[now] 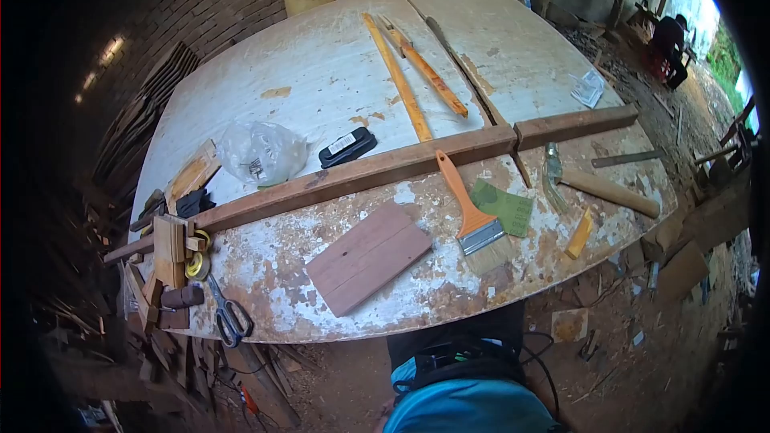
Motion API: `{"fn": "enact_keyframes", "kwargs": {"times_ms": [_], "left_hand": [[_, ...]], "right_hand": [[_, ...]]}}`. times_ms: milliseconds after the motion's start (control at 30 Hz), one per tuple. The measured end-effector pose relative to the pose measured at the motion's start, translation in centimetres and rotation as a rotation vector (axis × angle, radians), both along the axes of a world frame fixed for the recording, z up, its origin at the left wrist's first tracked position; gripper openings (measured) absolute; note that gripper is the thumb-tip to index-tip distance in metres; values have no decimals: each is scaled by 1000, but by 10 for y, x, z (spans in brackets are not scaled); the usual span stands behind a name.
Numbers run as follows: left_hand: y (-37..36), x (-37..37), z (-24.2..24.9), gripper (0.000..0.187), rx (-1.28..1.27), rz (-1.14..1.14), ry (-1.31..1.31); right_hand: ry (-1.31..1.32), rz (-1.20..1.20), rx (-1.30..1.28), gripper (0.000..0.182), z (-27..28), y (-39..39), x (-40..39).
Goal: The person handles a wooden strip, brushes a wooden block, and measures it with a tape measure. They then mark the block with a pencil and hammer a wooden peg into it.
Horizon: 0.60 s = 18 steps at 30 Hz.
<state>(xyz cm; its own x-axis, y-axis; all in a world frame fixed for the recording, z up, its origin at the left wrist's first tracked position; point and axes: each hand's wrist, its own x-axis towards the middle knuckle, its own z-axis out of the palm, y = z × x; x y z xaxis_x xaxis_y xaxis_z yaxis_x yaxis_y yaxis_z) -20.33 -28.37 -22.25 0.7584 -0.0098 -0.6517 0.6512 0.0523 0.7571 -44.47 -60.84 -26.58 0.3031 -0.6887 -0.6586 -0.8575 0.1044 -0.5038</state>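
Neither of my hands shows; below the table edge are only my blue shirt (469, 409) and dark trousers. Closest to me on the worn white table (273, 305) lies a reddish-brown wooden board (369, 256). Right of it is a paintbrush (461, 196) with an orange handle, its bristles toward me, beside a green sandpaper sheet (513, 210). A claw hammer (605, 191) rests farther right, near a small yellowish wood piece (578, 234). Scissors (230, 314) with dark handles lie at the left front edge, by a yellow tape roll (197, 265).
A long wooden beam (361, 172) crosses the table. Beyond it are a plastic bag (261, 152), a black object with a white label (347, 147), orange-brown wood strips (399, 80) and a handsaw-like long tool (457, 60). Wood blocks (168, 248) crowd the left edge. Scraps litter the floor.
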Motion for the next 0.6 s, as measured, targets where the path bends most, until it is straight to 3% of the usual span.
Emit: {"fn": "enact_keyframes", "kwargs": {"times_ms": [600], "left_hand": [[2,29,8,12,15,-68,40]], "right_hand": [[-16,55,12,21,-5,-13,35]]}}
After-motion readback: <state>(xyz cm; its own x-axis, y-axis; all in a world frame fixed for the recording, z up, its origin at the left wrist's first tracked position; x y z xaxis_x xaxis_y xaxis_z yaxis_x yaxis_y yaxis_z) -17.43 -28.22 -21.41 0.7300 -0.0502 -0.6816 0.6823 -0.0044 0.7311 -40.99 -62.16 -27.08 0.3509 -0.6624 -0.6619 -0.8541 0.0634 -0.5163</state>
